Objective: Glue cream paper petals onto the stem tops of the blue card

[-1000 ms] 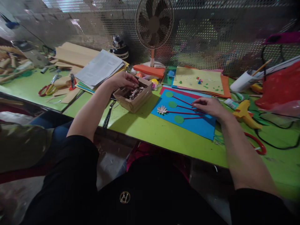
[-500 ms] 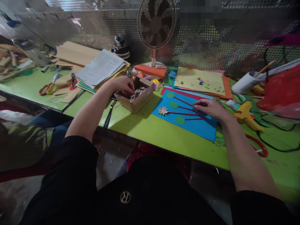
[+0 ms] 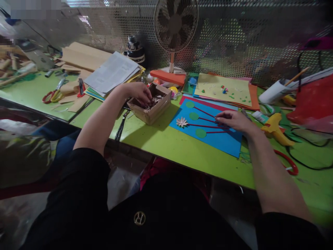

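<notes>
My left hand [image 3: 142,94] reaches down into a small brown cardboard box [image 3: 149,116]. Its fingers are bent together among the striped, husk-like pieces [image 3: 157,99], and the fingertips are partly hidden. My right hand [image 3: 231,119] is over the right part of a blue sheet [image 3: 215,144], thumb and fingers drawn together in a pinch; what is between them is too small to make out. On the sheet lie dark red stems [image 3: 205,125] with green discs [image 3: 200,133] at their ends. One stem ends in a flower of pale pieces [image 3: 181,122].
A yellow glue gun [image 3: 278,130] and red-handled scissors [image 3: 291,163] lie right of my right forearm. Behind stand a fan [image 3: 175,24] and a cream sheet [image 3: 223,86] with small coloured bits. More scissors [image 3: 53,96] and papers [image 3: 111,73] lie to the left.
My left hand has shifted slightly right and deeper among the pieces in the box. My right hand stays in nearly the same place over the blue sheet. The view has moved slightly.
</notes>
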The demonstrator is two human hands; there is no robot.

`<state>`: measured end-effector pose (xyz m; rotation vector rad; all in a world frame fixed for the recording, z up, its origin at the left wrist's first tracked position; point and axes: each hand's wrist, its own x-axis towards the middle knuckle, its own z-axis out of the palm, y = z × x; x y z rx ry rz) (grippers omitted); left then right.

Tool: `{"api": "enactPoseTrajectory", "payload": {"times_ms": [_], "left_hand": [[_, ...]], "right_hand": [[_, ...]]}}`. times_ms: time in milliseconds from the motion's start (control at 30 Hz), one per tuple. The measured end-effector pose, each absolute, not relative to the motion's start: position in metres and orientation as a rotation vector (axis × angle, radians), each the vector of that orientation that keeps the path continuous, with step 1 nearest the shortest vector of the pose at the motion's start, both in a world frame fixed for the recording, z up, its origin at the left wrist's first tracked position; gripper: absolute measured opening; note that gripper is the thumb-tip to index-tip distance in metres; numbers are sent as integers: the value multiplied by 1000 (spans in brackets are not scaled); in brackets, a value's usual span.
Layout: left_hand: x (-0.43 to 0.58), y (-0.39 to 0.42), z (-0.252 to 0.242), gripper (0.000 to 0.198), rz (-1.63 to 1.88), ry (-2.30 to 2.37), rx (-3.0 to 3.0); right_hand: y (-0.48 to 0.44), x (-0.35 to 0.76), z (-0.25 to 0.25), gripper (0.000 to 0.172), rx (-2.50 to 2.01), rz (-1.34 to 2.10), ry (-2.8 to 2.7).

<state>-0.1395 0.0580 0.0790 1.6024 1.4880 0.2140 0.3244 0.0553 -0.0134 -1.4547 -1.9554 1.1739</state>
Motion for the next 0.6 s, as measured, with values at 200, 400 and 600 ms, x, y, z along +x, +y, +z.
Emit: {"api": "enactPoseTrajectory", "payload": {"times_ms": [200, 400, 600], "left_hand": [[-156, 51, 87, 30, 364, 1427, 1509], [-154, 45, 88, 41, 378, 1360, 1526], [-150, 42, 89, 28, 394, 1460, 1638]], "right_hand": [[52, 321, -9, 30, -1447, 1202, -1955], [52, 321, -12, 33, -1413, 1208, -1953], [53, 322, -10, 34, -1447, 1236, -1969]]}}
